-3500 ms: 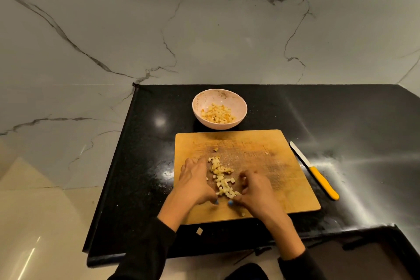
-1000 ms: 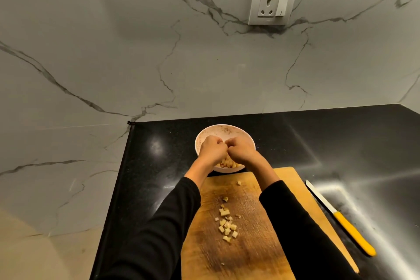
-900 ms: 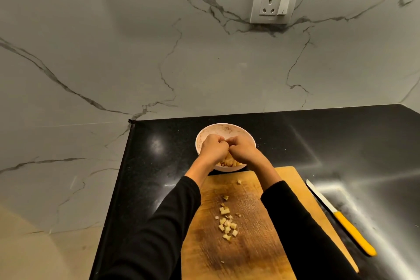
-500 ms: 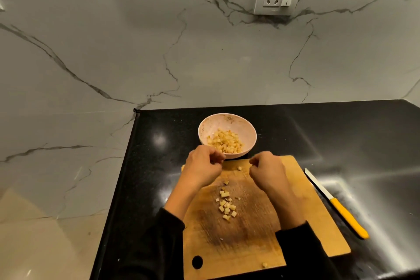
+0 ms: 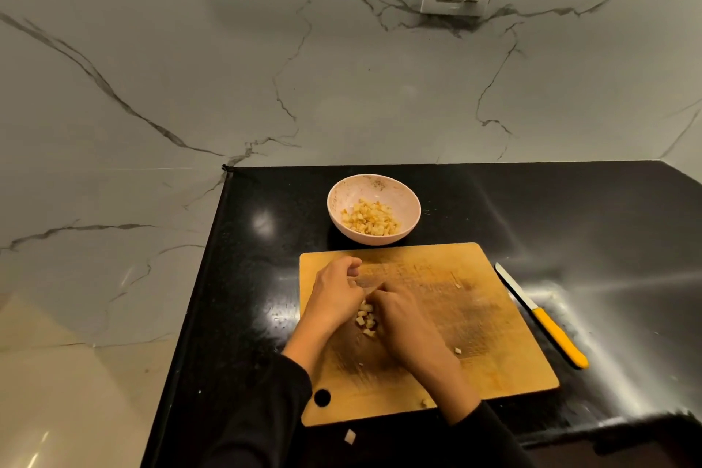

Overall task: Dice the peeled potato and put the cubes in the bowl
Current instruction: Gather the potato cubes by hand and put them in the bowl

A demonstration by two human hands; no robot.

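Note:
A small pile of pale potato cubes [image 5: 365, 317] lies on the left half of the wooden cutting board [image 5: 478, 319]. My left hand [image 5: 334, 296] and my right hand [image 5: 406, 323] meet around this pile, fingers curled in from both sides, and they hide part of it. Behind the board stands the pink bowl [image 5: 339, 224], which holds a heap of diced potato [image 5: 370, 218]. No whole potato is in view.
A knife with a yellow handle [image 5: 558, 340] lies on the black counter [image 5: 569, 209], right of the board. Stray cubes sit on the board [image 5: 457, 350], near its front edge [image 5: 424, 403] and on the counter [image 5: 349, 436]. The counter's left edge drops off; a marble wall stands behind.
Both hands were over the bowl a second ago. They have come back to the board and closed in around the small pile of cubes. The bowl's heap is uncovered again.

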